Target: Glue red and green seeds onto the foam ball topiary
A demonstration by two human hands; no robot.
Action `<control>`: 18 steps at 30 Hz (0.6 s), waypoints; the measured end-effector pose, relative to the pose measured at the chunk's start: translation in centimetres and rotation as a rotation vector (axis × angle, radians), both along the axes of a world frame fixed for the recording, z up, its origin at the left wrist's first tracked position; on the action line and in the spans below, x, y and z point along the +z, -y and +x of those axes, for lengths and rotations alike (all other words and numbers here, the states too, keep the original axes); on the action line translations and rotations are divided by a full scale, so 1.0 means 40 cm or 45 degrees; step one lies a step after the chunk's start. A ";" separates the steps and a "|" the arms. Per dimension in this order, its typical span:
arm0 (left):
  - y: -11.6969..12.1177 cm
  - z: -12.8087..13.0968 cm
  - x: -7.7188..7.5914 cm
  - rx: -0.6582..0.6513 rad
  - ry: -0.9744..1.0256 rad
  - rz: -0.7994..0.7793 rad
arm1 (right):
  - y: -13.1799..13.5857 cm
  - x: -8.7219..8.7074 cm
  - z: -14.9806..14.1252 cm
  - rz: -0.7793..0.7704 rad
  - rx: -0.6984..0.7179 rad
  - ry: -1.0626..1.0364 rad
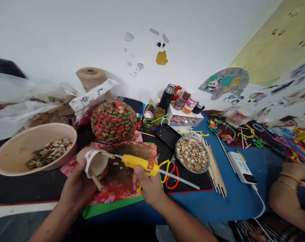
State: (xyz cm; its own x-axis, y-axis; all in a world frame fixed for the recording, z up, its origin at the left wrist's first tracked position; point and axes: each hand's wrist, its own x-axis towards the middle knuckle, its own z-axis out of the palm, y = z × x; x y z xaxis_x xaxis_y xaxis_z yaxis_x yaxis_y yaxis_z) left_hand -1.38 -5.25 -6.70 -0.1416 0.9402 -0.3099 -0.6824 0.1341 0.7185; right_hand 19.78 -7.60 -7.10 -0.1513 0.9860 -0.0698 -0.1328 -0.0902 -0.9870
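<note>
My left hand (78, 186) grips a white paper cup (94, 161) with a wooden stick (95, 179) through it, tilted so its mouth faces right. My right hand (148, 188) is closed around a yellow glue gun (139, 163). The gun's nozzle touches the rim of the cup, and a clear glue stick (180, 179) juts out of its back. Both hands hover over a red flowered sheet (122, 181) lying on green paper. Behind the cup sits a dome covered in red and green painted shells (113, 121).
A pink bowl of painted shells (31, 149) stands at left. A plate of plain shells (192, 154), red scissors (171, 173), wooden skewers (215, 166) and a white power strip (241, 167) lie at right. Paint jars, a flask and twine sit at the back. Another person's arm (291, 188) rests at right.
</note>
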 end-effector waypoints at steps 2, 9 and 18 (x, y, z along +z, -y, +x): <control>-0.001 -0.002 -0.005 0.020 0.016 -0.009 | 0.001 0.000 0.002 -0.007 0.002 -0.012; -0.002 -0.013 -0.026 0.072 0.084 -0.064 | 0.007 0.009 0.006 0.001 0.026 0.022; -0.003 -0.024 -0.036 0.059 0.265 -0.128 | 0.006 0.013 0.003 -0.010 0.015 0.035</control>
State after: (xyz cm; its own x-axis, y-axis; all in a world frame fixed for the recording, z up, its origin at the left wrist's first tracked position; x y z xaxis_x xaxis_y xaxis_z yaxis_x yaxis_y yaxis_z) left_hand -2.35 -5.15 -8.13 -0.1073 0.8970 -0.4288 -0.8218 0.1627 0.5461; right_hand 19.88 -7.83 -6.57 -0.1609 0.9835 -0.0822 -0.1042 -0.0998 -0.9895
